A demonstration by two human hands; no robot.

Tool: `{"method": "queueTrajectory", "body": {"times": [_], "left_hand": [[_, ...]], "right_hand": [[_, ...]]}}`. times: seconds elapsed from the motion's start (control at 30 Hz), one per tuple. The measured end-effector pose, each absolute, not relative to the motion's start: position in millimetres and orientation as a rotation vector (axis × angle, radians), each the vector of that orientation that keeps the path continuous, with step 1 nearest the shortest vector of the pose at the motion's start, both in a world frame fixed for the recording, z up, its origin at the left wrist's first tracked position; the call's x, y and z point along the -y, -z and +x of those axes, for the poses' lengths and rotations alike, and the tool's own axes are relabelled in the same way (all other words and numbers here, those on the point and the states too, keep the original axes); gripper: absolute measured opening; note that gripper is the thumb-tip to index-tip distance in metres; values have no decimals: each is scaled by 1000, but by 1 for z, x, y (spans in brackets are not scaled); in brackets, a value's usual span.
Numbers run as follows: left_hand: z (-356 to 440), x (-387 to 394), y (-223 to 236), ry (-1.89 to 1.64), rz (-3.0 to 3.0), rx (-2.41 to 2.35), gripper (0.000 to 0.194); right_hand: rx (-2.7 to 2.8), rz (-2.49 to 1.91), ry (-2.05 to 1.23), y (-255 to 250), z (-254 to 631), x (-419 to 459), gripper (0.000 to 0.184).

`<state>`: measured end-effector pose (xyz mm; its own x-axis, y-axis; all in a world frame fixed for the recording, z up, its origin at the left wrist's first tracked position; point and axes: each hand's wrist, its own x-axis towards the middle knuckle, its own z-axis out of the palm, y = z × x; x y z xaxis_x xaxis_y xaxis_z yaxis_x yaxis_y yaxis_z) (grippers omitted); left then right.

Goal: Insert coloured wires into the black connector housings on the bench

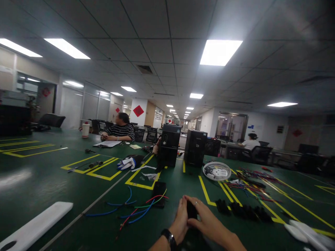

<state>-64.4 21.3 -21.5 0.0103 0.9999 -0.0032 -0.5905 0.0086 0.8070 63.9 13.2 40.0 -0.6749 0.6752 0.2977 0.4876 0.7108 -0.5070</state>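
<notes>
Low in the middle of the view, my left hand (180, 221) and my right hand (206, 219) meet over the green table (52, 181). Both close round a small black part (191, 210) held between them. A ring shows on a right-hand finger and a black watch sits on my left wrist. Just left of the hands lies a black block (159, 193) with red, blue, green and yellow wires (141, 209) trailing from it. A row of small black pieces (240, 209) lies to the right of my hands.
Two black computer towers (169, 144) (195, 148) stand mid-table beside a white fan grille (216, 171). Loose cables (251, 181) spread at the right, and gloves (127, 163) lie left of centre. A white panel (34, 223) lies near left. A seated person in stripes (120, 130) works behind; another (250, 142) sits far right.
</notes>
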Motion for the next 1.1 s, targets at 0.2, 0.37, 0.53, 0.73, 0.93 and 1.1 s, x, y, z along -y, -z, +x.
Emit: {"method": "queueTrajectory", "body": {"times": [0.2, 0.37, 0.53, 0.73, 0.93, 1.1], "left_hand": [[-64, -4, 12, -1345, 1074, -1092, 63], [-66, 14, 5, -1422, 1433, -1065, 36], [-64, 15, 3, -1345, 1462, -1092, 24], [-62, 14, 2, -1250, 1605, -1112, 28], [-53, 3, 12, -1291, 1490, -1050, 32], [-44, 6, 7, -1246, 739, -839, 46]], "right_hand": [[2325, -1049, -353, -33, 75, -58, 45], [2459, -1025, -281, -19, 49, -86, 42], [2403, -1109, -227, -17, 37, -91, 48], [2224, -1417, -79, -19, 102, -67, 33], [2140, -1595, 5, -11, 133, -33, 24], [2140, -1326, -101, -28, 106, -2, 56]]}}
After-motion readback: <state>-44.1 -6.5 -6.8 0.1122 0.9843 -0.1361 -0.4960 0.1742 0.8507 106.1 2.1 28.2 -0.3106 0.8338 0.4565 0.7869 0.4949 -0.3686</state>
